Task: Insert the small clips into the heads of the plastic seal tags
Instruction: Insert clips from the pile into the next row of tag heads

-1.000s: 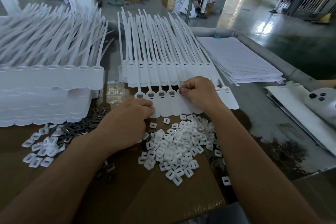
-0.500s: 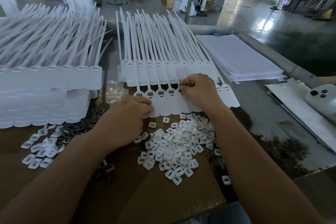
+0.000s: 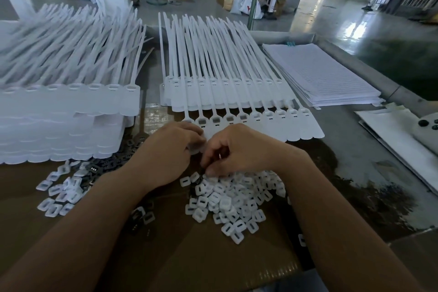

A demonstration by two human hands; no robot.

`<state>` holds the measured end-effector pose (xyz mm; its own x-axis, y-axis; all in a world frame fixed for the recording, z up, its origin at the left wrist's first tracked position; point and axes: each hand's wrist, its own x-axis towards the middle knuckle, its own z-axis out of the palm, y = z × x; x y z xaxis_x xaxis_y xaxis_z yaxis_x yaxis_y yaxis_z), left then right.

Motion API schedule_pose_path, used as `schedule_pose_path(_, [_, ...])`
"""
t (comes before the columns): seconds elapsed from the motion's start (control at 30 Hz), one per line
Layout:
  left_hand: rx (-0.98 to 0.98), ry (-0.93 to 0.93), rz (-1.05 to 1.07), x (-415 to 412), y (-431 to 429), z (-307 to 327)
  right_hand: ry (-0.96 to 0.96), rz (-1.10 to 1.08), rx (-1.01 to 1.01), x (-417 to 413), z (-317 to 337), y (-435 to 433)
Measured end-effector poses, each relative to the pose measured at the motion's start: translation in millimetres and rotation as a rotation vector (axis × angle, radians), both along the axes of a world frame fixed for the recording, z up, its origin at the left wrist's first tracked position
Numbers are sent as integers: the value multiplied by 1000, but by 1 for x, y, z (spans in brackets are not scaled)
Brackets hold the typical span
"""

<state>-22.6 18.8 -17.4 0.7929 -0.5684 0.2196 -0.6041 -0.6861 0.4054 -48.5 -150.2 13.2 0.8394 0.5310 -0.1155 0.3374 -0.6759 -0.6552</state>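
Change: your right grip [image 3: 244, 149] has left the tag heads and dropped back to the clip pile [image 3: 234, 199].
Right grip: fingers are curled down into the far edge of the pile. Can't tell if a clip is pinched yet, the fingertips are hidden.
Left grip [image 3: 169, 154]: it has slid a little toward the right one. Fingers are bent over the rounded near end of one of the front-row tags [image 3: 279, 123], holding it down.
Task's thing: the front-row tags lie flat on the surface [image 3: 355, 173], just beyond both grips, straps pointing away from you. The clip pile sits on the cardboard [image 3: 189, 256], right under your right grip.
Heads: about five at the left of the row show dark windows, the rest to the right show white. The fifth was under your right grip a moment ago.
Meaning: that insertion looks done and you're in the fetch step. Most of the row still looks open to me.
Next: pull one clip only, square it up, and take it to the head just right of the last dark one.
Risk: the clips are heaped and tangled, so a double pick is easy.
Rest: a taller tag stack [image 3: 59, 106] is at left, with dark pieces [image 3: 106, 163] at its foot. A paper stack [image 3: 320, 76] is at right.
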Motion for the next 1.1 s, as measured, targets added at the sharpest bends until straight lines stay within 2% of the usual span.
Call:
schedule_pose_path(0.27, [0,-4,14,-1,-2,-1,143,14,-7,-6,10,-15])
schedule_pose_path(0.47, [-5,-5,-7,-4,-3,1,-6,-11,15,-6,6,-6])
schedule_pose_path(0.57, [-19,0,-9,-5,-2,0,-64,42,-63,-6,4,0])
schedule_pose_path(0.9, [-25,-9,-19,-6,-2,1,-102,89,-197,-8,5,9])
schedule_pose_path(1.1, [-36,4,-26,-7,-4,5,-74,76,-203,-9,6,9])
